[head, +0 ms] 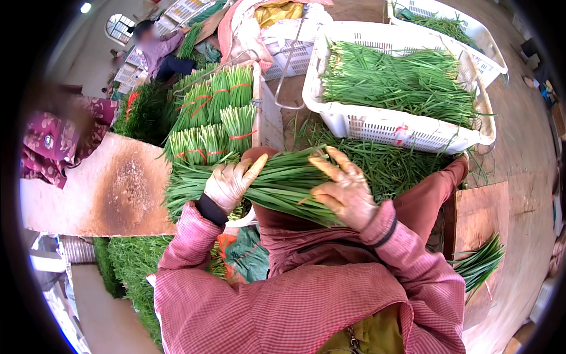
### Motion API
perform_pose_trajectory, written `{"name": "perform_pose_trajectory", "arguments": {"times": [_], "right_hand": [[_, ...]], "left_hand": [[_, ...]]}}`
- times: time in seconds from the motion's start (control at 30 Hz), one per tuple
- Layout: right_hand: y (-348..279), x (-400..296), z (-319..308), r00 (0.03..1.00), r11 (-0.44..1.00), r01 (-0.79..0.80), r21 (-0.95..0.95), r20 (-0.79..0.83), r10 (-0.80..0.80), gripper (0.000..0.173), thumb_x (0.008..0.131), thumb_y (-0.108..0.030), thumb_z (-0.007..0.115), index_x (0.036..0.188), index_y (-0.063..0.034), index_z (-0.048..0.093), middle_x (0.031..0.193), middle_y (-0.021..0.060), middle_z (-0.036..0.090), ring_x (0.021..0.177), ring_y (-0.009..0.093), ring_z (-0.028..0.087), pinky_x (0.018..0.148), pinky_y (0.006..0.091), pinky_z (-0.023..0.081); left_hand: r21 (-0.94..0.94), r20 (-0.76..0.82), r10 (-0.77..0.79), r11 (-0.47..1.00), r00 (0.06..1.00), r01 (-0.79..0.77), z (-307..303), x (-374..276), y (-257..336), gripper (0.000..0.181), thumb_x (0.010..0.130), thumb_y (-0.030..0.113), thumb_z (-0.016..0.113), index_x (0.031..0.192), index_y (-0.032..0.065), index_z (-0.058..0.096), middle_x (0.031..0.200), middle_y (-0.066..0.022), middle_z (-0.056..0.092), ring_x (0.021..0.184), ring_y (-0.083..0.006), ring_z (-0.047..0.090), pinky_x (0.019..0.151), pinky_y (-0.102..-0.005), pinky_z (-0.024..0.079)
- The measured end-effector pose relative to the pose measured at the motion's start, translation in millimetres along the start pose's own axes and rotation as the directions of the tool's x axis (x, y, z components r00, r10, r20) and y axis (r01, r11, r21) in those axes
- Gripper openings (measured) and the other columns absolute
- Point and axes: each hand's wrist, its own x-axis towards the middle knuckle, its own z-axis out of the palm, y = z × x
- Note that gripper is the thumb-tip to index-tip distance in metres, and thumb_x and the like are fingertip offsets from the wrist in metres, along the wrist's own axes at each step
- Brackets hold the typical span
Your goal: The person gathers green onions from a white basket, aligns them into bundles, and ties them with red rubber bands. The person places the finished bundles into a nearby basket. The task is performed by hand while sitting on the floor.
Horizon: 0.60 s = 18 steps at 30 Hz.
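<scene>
A sheaf of long green leafy stalks, like garlic chives (283, 181), lies across my lap. My left hand (234, 181), in a pale stained glove, rests on its left part with the thumb pointing up and right. At the sheaf's right part is my right hand (347, 188), also gloved, its fingers spread over the leaves and an orange strip by the fingertips. Beyond my left hand, several bundles tied with red bands (239, 124) stand cut ends up in a white crate (269, 110). More stalks lie under my left wrist, partly hidden.
A white perforated crate (398, 132) of loose stalks (393, 84) stands ahead on the right, with loose leaves (380, 163) on the floor below. A stained board (128, 186) is at left; another board (482, 221) at right bears a small bundle (479, 261). A co-worker (161, 48) sits at upper left.
</scene>
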Motion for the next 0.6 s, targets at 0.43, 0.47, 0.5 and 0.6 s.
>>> {"name": "perform_pose_trajectory", "arguments": {"times": [0.43, 0.47, 0.5, 0.6], "right_hand": [[52.7, -35.6, -14.5, 0.879, 0.879, -0.477, 0.024, 0.029, 0.476, 0.051, 0.071, -0.048, 0.067, 0.091, -0.0011, 0.065, 0.104, 0.0179, 0.061, 0.099, 0.034, 0.057, 0.085, 0.0412, 0.046], [43.8, -26.4, 3.4, 0.857, 0.85, -0.513, 0.118, 0.121, 0.501, 0.055, 0.072, -0.05, 0.067, 0.093, 0.0001, 0.065, 0.107, 0.0183, 0.061, 0.098, 0.034, 0.057, 0.086, 0.04, 0.046], [39.1, -19.8, 16.9, 0.902, 0.914, -0.406, 0.021, 0.169, 0.397, 0.052, 0.08, -0.047, 0.058, 0.098, 0.0017, 0.063, 0.104, 0.0185, 0.062, 0.094, 0.033, 0.059, 0.085, 0.0393, 0.045], [58.8, -41.5, 42.1, 0.942, 0.962, -0.266, 0.058, 0.23, 0.246, 0.031, 0.082, -0.033, 0.057, 0.093, -0.0038, 0.064, 0.084, 0.0119, 0.065, 0.068, 0.023, 0.061, 0.062, 0.0344, 0.049]], "left_hand": [[-0.105, -0.014, -0.136, 0.986, 0.991, 0.134, 28.1, -25.4, 26.6, 0.063, 0.07, 0.007, 0.052, 0.128, 0.0304, 0.047, 0.1, -0.0023, 0.055, 0.073, -0.0161, 0.054, 0.063, -0.0298, 0.046], [-0.119, -0.024, -0.132, 0.985, 0.991, 0.129, 27.7, -19.3, 27.2, 0.063, 0.07, 0.007, 0.053, 0.128, 0.0307, 0.047, 0.099, -0.0024, 0.054, 0.073, -0.0165, 0.054, 0.063, -0.0301, 0.046], [-0.128, -0.031, -0.134, 0.983, 0.991, 0.129, 28.3, -15.0, 26.8, 0.062, 0.07, 0.007, 0.053, 0.127, 0.031, 0.048, 0.098, -0.0025, 0.054, 0.074, -0.0168, 0.054, 0.064, -0.0303, 0.046], [-0.111, -0.106, -0.121, 0.988, 0.987, 0.109, 37.0, -17.8, 24.1, 0.059, 0.069, 0.008, 0.053, 0.124, 0.0306, 0.051, 0.098, -0.0032, 0.054, 0.072, -0.0177, 0.054, 0.064, -0.0309, 0.046]]}}
